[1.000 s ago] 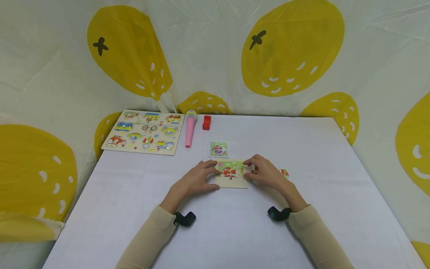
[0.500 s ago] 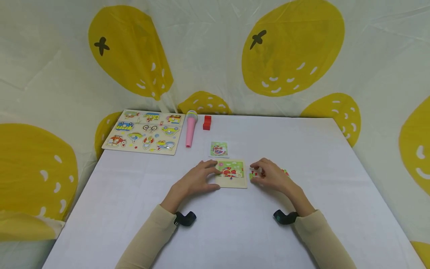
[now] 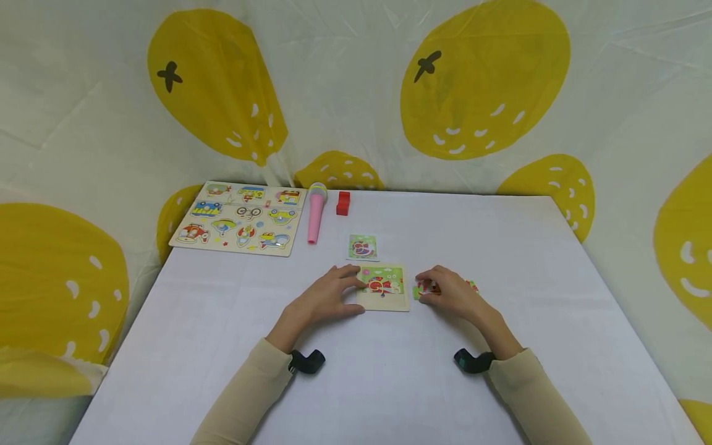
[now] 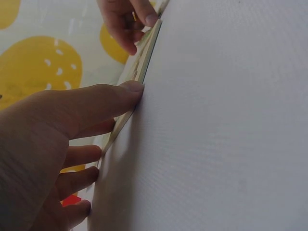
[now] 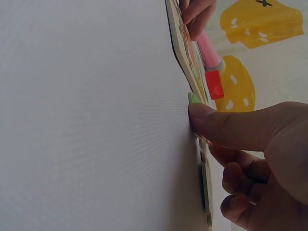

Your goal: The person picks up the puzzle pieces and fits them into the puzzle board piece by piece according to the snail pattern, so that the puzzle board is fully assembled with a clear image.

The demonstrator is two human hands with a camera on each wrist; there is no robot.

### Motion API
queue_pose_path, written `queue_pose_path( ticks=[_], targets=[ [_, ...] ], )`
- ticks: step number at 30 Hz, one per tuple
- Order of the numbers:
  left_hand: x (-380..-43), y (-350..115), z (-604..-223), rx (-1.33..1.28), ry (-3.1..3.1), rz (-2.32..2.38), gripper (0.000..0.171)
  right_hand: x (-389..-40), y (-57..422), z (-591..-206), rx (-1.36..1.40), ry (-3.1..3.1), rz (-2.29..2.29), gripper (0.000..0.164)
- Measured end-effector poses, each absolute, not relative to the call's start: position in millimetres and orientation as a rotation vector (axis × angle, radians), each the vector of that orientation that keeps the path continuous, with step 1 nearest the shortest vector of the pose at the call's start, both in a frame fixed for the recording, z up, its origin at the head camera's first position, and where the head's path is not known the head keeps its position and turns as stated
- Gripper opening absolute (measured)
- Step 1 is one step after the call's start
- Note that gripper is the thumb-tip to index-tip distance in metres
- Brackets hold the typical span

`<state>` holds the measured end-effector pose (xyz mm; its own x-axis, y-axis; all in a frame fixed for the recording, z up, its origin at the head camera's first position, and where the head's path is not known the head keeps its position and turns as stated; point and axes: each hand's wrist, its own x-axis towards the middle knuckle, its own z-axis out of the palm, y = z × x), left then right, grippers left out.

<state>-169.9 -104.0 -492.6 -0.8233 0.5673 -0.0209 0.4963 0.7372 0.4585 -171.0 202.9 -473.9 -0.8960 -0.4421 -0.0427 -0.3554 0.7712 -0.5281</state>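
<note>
A small wooden puzzle board (image 3: 384, 303) lies on the table, with a green and red picture across its upper part and bare wood below. My left hand (image 3: 328, 296) holds its left side, thumb at the near corner and fingertips at the upper left. Just right of the board, my right hand (image 3: 453, 290) pinches a green and red puzzle piece (image 3: 416, 293) between thumb and index finger, low at the tabletop. The fingers partly cover this piece. Behind that hand another red and green piece (image 3: 473, 285) shows in part.
Beyond the board lies a small green picture card or puzzle (image 3: 363, 247). At the back left are a large vehicle peg puzzle (image 3: 236, 219), a pink toy microphone (image 3: 315, 216) and a red block (image 3: 342, 203). A patterned cloth (image 3: 345, 93) hangs behind the table.
My right hand has moved right, away from the board's right edge, and its fingers have come down on the puzzle piece. The left hand and board stay in place.
</note>
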Motion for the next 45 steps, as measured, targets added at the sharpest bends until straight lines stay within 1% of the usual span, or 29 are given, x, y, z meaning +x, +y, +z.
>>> queue_pose_path(
  ticks=[4,8,11,16,20,29,45],
  targets=[
    [-171,-103,-492,0.851,2.775,0.662,0.051,-172,203,-472,-0.626,2.801,-0.805,0.034],
    [-171,-103,-490,0.838,2.776,0.664,0.05,-173,203,-469,-0.617,2.803,-0.852,0.023],
    [-170,-103,-490,0.827,2.774,0.657,0.051,-174,204,-466,-0.625,2.805,-0.881,0.019],
    [-170,-103,-489,0.808,2.765,0.659,0.052,-177,203,-464,-0.623,2.81,-0.903,0.02],
    [-169,-102,-487,0.799,2.759,0.67,0.052,-179,197,-462,-0.633,2.821,-0.916,0.017],
    [-170,-102,-487,0.788,2.753,0.665,0.052,-182,174,-458,-0.716,2.733,-0.997,0.016],
    [-172,-104,-487,0.82,2.756,0.694,0.052,-184,131,-469,-0.791,2.624,-1.039,0.016]
  ],
)
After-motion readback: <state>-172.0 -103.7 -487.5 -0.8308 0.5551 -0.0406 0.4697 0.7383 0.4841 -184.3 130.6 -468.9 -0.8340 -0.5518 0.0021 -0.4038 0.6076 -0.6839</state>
